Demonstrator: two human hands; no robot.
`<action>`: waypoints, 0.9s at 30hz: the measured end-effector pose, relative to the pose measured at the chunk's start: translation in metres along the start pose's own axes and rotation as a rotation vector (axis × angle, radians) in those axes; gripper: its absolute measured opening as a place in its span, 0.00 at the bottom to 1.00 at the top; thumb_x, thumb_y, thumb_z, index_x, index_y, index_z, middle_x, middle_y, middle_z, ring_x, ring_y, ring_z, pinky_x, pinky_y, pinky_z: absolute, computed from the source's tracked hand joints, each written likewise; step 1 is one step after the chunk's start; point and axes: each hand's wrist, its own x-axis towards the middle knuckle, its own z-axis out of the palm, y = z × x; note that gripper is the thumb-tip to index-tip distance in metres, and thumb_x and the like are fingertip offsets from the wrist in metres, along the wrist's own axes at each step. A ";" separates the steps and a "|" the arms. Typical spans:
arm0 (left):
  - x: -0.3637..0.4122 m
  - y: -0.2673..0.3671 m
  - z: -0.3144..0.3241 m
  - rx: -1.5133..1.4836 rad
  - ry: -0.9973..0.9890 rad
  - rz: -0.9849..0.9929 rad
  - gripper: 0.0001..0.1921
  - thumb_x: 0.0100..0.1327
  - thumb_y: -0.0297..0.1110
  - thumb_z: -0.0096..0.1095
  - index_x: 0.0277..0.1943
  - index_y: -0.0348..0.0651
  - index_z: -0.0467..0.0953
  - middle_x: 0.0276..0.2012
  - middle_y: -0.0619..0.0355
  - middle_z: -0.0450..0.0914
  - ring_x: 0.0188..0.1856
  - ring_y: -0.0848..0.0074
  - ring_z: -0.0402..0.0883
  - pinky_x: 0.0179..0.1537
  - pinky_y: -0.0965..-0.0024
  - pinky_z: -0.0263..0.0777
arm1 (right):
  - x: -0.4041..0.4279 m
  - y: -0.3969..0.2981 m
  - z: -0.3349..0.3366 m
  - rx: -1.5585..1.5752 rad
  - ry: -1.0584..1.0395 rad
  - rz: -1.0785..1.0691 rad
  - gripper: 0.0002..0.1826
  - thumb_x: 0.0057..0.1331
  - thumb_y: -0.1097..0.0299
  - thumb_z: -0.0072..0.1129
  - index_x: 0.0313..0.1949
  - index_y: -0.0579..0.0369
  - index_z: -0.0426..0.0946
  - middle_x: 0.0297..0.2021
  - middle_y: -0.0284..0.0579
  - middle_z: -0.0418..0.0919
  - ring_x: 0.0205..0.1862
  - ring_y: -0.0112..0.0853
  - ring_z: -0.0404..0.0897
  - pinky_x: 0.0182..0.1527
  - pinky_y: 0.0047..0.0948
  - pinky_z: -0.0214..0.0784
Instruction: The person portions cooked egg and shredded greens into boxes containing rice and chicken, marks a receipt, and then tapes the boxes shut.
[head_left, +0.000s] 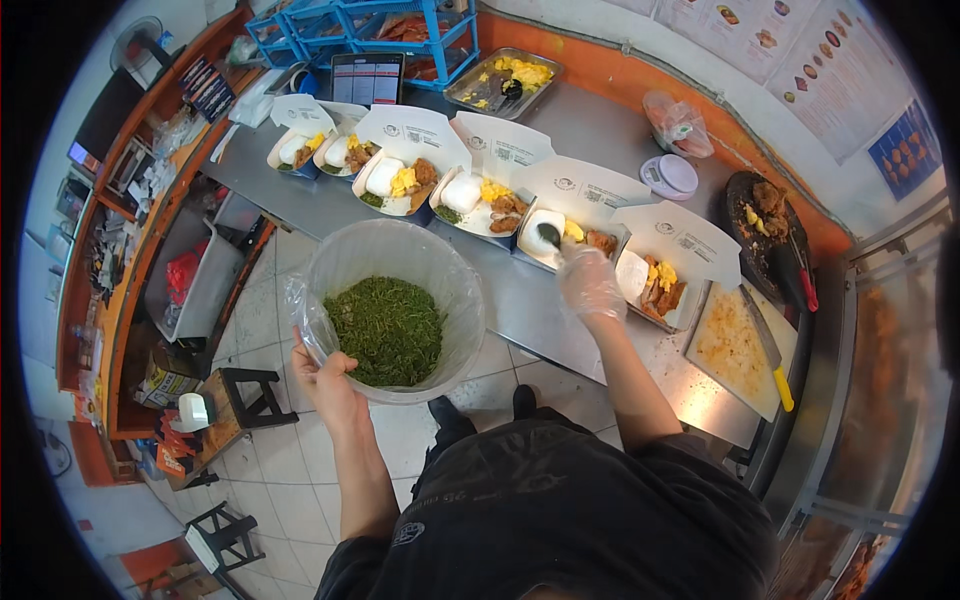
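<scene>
My left hand (330, 386) grips the rim of a translucent plastic tub (469, 300), lined with a clear bag and holding chopped greens (386, 330). My right hand (592, 289), in a clear disposable glove, is closed around a spoon whose dark bowl (550, 234) hangs over the rice in an open paper meal box (536, 259). That box also has egg and fried chicken. To the right, another box (660, 289) contains rice, egg and chicken, with no greens visible. Leftward along the counter, boxes such as this one (397, 184) show greens beside the rice.
On the steel counter (517, 300) lie a cutting board (731, 352) and a yellow-handled knife (772, 352). Behind are a dark round board (750, 232) with chicken, a kitchen scale (669, 178), a tray of egg (502, 82), a tablet (367, 79) and blue racks (375, 37).
</scene>
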 end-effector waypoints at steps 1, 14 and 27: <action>-0.002 -0.004 -0.002 0.007 0.010 0.003 0.17 0.37 0.13 0.47 0.35 0.38 0.66 0.68 0.53 0.54 0.55 0.74 0.66 0.41 0.78 0.63 | -0.006 -0.001 0.005 0.052 -0.027 0.019 0.09 0.59 0.72 0.48 0.37 0.58 0.76 0.33 0.56 0.78 0.35 0.48 0.78 0.40 0.48 0.68; -0.058 -0.006 0.019 -0.043 -0.054 0.153 0.18 0.40 0.11 0.48 0.38 0.34 0.68 0.71 0.47 0.46 0.50 0.76 0.72 0.31 0.81 0.67 | -0.072 -0.126 0.045 -0.018 -0.719 -0.529 0.09 0.55 0.69 0.52 0.33 0.54 0.81 0.31 0.55 0.80 0.34 0.50 0.79 0.38 0.43 0.71; -0.063 -0.020 0.011 -0.123 -0.041 0.083 0.19 0.39 0.11 0.48 0.39 0.34 0.68 0.66 0.50 0.57 0.44 0.75 0.74 0.30 0.79 0.68 | -0.044 -0.063 -0.021 0.361 -0.867 -0.348 0.18 0.54 0.60 0.53 0.42 0.54 0.81 0.36 0.55 0.81 0.37 0.44 0.81 0.43 0.38 0.71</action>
